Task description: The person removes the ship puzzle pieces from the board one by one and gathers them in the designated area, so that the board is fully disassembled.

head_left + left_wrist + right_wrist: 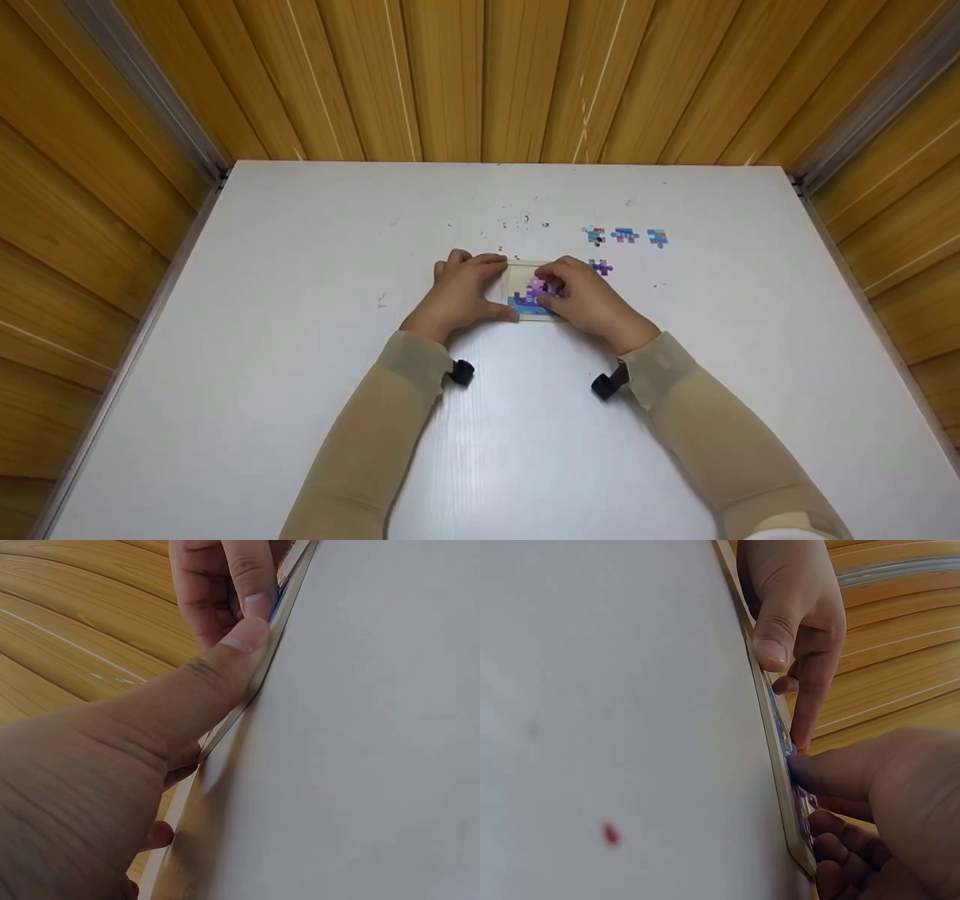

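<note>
A small light wooden puzzle tray [512, 281] lies on the white table, partly filled with blue, purple and pink jigsaw pieces [525, 306]. With thumb and forefinger on opposite edges, my left hand [463, 294] grips the tray at its left side. Over the tray's right part, my right hand [592, 301] has curled fingers and thumb at a pink-purple puzzle piece [538, 285], which it appears to pinch. The fingers hide much of that piece and the tray's right side. In the right wrist view, the right thumb [832, 769] is low against the pieces, just inside the rim.
Loose puzzle pieces lie beyond the right hand: one purple piece [600, 267] close by, and a row with a multicoloured piece [596, 235], a blue-pink piece [624, 235] and a blue-orange piece [658, 237]. Small dark specks dot the table [337, 225]. Wood-patterned walls [450, 82] enclose it.
</note>
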Demonstrator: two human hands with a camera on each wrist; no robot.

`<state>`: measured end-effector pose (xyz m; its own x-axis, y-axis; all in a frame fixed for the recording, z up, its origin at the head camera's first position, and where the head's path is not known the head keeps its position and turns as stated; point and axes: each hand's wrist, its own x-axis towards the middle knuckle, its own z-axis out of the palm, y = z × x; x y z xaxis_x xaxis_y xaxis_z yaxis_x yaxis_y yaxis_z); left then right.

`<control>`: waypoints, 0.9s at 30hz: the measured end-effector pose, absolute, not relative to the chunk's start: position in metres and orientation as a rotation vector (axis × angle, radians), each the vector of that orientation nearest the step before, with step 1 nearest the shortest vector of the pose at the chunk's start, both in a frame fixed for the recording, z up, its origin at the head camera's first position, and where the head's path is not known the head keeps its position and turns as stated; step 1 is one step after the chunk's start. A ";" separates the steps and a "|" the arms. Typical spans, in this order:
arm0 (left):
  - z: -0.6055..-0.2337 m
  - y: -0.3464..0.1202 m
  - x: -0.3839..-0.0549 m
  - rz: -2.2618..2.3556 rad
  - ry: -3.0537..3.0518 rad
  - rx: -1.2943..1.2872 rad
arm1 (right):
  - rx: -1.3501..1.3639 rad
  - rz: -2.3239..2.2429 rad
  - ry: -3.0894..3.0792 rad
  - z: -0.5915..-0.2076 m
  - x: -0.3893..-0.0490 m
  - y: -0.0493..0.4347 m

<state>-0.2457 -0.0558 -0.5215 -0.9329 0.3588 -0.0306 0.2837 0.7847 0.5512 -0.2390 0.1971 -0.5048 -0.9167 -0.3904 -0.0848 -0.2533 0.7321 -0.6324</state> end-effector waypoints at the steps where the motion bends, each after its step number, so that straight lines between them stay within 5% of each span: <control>1: -0.522 -0.056 -0.246 0.847 2.843 0.513 | -0.512 -0.955 2.723 -0.505 -0.239 0.197; 27: -0.522 -0.056 -0.246 0.856 2.835 0.514 | -0.559 -1.082 2.754 -0.513 -0.239 0.199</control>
<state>-0.2464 -0.0563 -0.5222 -0.9326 0.3596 -0.0306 0.2826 0.7804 0.5578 -0.2387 0.1991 -0.5132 -0.9228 -0.3851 0.0140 -0.2916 0.6741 -0.6786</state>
